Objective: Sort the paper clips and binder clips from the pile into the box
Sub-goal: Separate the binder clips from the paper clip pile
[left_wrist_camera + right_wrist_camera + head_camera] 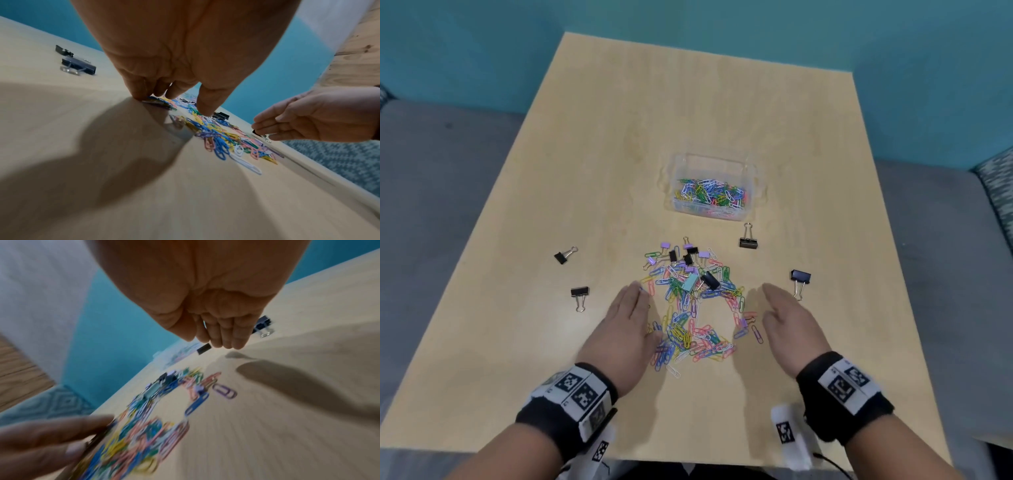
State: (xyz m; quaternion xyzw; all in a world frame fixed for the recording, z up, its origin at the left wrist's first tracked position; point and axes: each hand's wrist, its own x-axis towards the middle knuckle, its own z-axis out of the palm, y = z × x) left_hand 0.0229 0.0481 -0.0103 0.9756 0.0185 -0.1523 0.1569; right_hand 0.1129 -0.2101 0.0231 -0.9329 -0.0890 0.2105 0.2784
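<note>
Coloured wire clip pile (693,310) on wood-grain table (619,171); left hand (625,325), right hand (787,323) flat, empty, flanking

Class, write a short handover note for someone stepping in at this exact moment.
Left hand: open, flat at the pile's left edge, holding nothing.
Right hand: open, beside the pile's right edge, empty.
Pile of paper clips and small binder clips lies on the table.
Clear box beyond it already holds paper clips.
Left: the pile and four loose black binder clips, e.g..
</note>
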